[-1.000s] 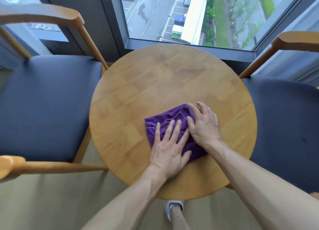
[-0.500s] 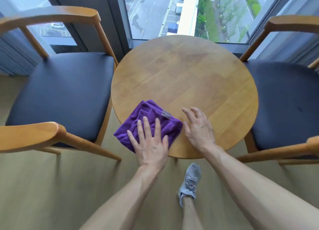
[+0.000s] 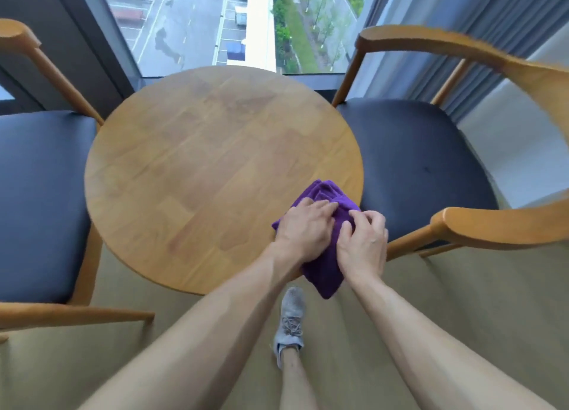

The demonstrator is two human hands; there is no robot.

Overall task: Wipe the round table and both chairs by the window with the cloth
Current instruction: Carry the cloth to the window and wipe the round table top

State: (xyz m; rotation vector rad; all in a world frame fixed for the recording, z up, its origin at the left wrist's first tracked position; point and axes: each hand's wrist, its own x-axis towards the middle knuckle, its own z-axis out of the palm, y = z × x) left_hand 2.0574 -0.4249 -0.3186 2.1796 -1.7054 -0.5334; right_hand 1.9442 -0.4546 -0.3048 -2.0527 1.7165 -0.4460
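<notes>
Now, left hand [image 3: 303, 232] flat on purple cloth [image 3: 324, 272], right hand [image 3: 363, 243] fingers [image 3: 354, 217] pinching it

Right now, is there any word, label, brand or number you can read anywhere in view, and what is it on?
None can be read.
purple cloth, held by the left hand and right hand: no tag or print showing.
round table: bare wood, no marking.
grey shoe: no legible brand.
Street through the window: painted markings only, too small and blurred to read.
</notes>
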